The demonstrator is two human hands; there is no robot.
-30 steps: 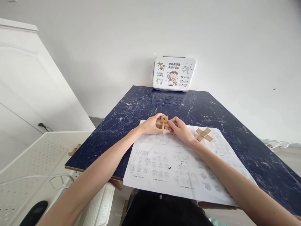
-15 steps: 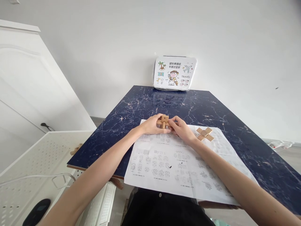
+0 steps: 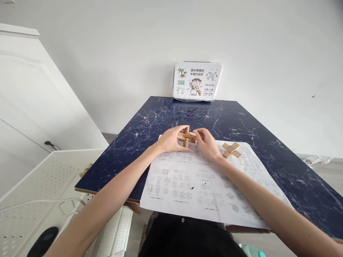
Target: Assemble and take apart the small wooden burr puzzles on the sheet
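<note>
Tan wooden crossed blocks sat joined, gripped by my left hand, my right hand alongside, grip unclear, while another tan wooden cross lay unattached on white printed paper.

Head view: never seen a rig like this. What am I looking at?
No machine here: a person works bare-handed. The one camera, worn on the head, looks forward and down. On the dark blue table lies a printed sheet, with a wooden cross on it to the right. A white case with printed pictures stands at the table's far edge. The left hand holds a wooden block assembly between thumb and fingers. The right hand is close beside it; whether it touches is unclear.
</note>
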